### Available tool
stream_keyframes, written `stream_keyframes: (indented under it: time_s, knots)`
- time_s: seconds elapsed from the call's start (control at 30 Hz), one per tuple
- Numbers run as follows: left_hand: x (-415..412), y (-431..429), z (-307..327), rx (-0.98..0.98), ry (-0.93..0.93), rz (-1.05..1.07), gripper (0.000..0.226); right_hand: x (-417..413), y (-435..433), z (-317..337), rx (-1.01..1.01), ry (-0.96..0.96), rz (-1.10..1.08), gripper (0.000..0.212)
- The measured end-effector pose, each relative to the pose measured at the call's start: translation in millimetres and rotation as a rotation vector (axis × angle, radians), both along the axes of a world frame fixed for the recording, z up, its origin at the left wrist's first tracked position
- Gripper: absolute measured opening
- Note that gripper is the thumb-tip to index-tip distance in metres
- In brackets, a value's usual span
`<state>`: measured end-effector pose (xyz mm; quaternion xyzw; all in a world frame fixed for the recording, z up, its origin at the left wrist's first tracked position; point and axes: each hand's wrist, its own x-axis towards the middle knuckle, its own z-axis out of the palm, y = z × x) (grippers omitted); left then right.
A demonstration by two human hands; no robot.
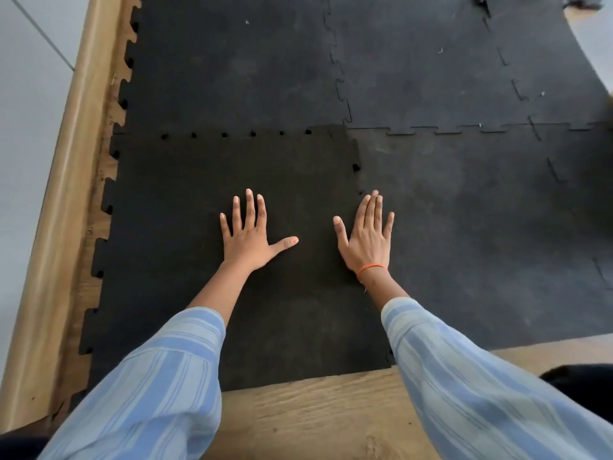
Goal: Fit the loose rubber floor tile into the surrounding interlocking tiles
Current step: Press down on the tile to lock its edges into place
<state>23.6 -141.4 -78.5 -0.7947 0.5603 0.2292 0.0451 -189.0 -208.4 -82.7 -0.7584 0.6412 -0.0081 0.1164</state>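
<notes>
The loose rubber tile is a darker black square with toothed edges, lying in the near left corner of the mat. Small gaps show along its far seam and part of its right seam. My left hand lies flat on it, fingers spread, palm down. My right hand rests flat with fingers together over the tile's right seam, partly on the greyer neighbouring tile. Another joined tile lies beyond the loose one. Neither hand holds anything.
A wooden skirting board and a pale wall run along the left. Wood-pattern floor shows in front of the mat. More interlocked tiles stretch away to the far right, where one tile's corner looks lifted.
</notes>
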Motion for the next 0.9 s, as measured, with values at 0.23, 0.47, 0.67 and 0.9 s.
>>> stream_keyframes:
  time_s: [0.23,0.47,0.67,0.9]
  knots:
    - [0.2,-0.7,-2.0,0.006,-0.010,0.001,0.119,-0.1,-2.8,-3.1,-0.037,-0.030,0.009,0.084]
    - [-1.6,3.0,-6.6,-0.053,-0.006,0.005,0.121,-20.7,39.2,-3.1,-0.076,-0.058,0.113,0.076]
    - [-5.2,9.3,-12.7,-0.156,-0.081,0.008,0.114,-20.7,35.2,-0.1,-0.102,-0.063,0.097,0.071]
    - [-6.0,13.8,-14.5,-0.205,-0.104,0.018,0.112,-36.8,93.7,4.2,-0.135,-0.130,0.024,0.066]
